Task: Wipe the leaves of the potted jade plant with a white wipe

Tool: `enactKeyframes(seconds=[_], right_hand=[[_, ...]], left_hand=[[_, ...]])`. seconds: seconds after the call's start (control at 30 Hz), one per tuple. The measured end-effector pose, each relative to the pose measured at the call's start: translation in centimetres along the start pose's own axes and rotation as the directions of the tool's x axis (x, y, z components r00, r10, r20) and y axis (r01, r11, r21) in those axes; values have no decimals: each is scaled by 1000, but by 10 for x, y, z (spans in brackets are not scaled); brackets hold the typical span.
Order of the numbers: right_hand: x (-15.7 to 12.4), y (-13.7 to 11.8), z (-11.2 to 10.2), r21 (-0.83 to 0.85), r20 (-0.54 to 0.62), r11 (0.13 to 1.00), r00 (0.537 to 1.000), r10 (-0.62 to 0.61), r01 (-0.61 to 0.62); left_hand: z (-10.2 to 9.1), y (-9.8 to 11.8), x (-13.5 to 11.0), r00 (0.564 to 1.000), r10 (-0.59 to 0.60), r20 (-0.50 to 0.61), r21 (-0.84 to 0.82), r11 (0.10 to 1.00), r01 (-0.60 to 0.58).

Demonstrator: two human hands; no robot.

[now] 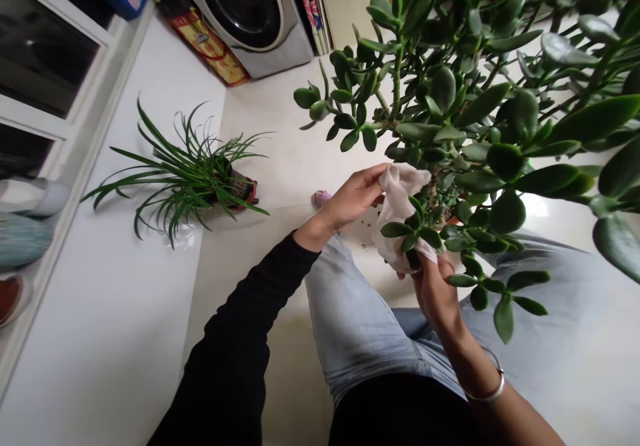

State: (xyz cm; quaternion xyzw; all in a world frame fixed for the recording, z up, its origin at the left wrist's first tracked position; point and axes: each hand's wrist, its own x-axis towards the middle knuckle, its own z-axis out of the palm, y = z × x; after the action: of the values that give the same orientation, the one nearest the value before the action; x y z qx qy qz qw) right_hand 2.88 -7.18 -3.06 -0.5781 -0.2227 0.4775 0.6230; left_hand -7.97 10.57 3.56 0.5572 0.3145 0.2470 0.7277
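Note:
A jade plant (440,93) with thick, glossy green leaves fills the upper right, and its terracotta pot (453,220) is mostly hidden by foliage. A crumpled white cloth (399,211) hangs among the lower leaves. My left hand (355,196), in a black sleeve, pinches the cloth's upper part. My right hand (435,293), with a silver bangle (485,386) on the wrist, grips its lower end beside a jade leaf (413,259). Both hands are close to the plant's lower stems.
A spider plant (193,179) in a dark pot stands on the white tile floor (280,146). Behind it are a front-loading washing machine (245,19) and a window frame (65,93). My light-blue jeans (350,313) lie below my hands, with dark specks on the floor beyond.

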Motion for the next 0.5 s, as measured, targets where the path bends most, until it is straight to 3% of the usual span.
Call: enactKeyframes(seconds=[0.2, 0.37, 0.5], right_hand=[[-2, -1, -2, 28, 4, 999, 999, 43, -43], [1, -4, -1, 10, 55, 1000, 998, 13, -14], [2, -8, -1, -32, 112, 999, 993, -25, 29]], left_hand=[[-1, 1, 7, 985, -155, 74, 63, 987, 151], [4, 6, 21, 955, -129, 267, 105, 989, 105], [10, 17, 33, 917, -175, 359, 138, 981, 133]])
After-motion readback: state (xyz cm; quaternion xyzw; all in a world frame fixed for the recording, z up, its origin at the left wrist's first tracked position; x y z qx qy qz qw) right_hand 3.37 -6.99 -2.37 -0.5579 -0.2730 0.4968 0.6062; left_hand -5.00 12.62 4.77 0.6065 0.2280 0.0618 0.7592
